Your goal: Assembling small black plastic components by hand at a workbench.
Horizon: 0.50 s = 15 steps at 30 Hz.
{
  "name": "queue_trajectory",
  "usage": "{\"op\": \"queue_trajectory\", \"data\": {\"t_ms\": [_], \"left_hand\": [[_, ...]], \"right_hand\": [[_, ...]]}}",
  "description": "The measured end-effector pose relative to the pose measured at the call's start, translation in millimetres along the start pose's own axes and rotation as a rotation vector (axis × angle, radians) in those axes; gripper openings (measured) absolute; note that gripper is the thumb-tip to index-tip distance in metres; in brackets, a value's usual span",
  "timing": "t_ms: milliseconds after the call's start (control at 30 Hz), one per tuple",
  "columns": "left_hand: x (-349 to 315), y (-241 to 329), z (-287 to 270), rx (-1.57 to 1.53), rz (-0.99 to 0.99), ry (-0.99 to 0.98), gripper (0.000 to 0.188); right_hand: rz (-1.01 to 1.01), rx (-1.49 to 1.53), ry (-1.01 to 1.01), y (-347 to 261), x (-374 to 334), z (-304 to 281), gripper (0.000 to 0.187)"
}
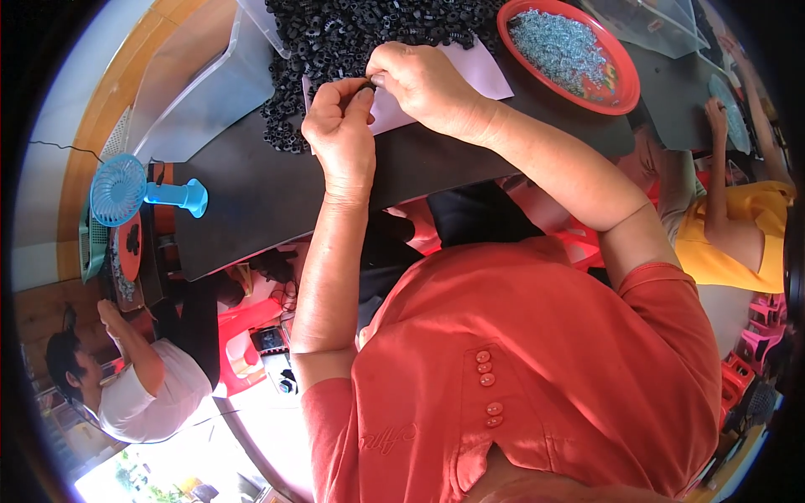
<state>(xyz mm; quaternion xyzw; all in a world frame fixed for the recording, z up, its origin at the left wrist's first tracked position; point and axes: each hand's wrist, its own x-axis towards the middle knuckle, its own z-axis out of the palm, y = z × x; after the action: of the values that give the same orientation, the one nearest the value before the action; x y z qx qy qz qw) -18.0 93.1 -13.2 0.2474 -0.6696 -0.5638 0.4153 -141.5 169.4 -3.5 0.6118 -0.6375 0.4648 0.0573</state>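
Observation:
My left hand (pixel 342 126) and my right hand (pixel 428 88) meet over the near edge of a big pile of small black plastic parts (pixel 369 21). Between the fingertips of both hands is a small dark part (pixel 367 85), mostly covered by the fingers. The left thumb and fingers pinch it from the left. My right thumb and forefinger close on it from the other side. Under the hands a white sheet (pixel 478 71) lies on the dark table, partly beneath the parts.
A red tray (pixel 620 96) of small clear bluish pieces (pixel 558 50) stands at the right. Clear plastic bins (pixel 205 101) flank the pile. A blue fan (pixel 119 190) sits at the table's left end (pixel 243 201). People in white (pixel 159 390) and yellow (pixel 738 235) sit on either side.

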Motion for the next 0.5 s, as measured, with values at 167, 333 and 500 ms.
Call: {"op": "queue_trajectory", "data": {"t_ms": [167, 333, 500], "left_hand": [[1, -8, 1, 0.272, 0.374, 0.08, 0.004], [-2, 1, 3, 0.06, 0.137, 0.058, 0.005], [-1, 3, 3, 0.004, 0.057, 0.027, 0.011]], "right_hand": [[0.006, -0.038, 0.07, 0, -2, 4, 0.007], [0.17, 0.142, -0.001, -2, 1, 0, 0.011], [0.128, 0.12, 0.007, -2, -1, 0, 0.011]]}}
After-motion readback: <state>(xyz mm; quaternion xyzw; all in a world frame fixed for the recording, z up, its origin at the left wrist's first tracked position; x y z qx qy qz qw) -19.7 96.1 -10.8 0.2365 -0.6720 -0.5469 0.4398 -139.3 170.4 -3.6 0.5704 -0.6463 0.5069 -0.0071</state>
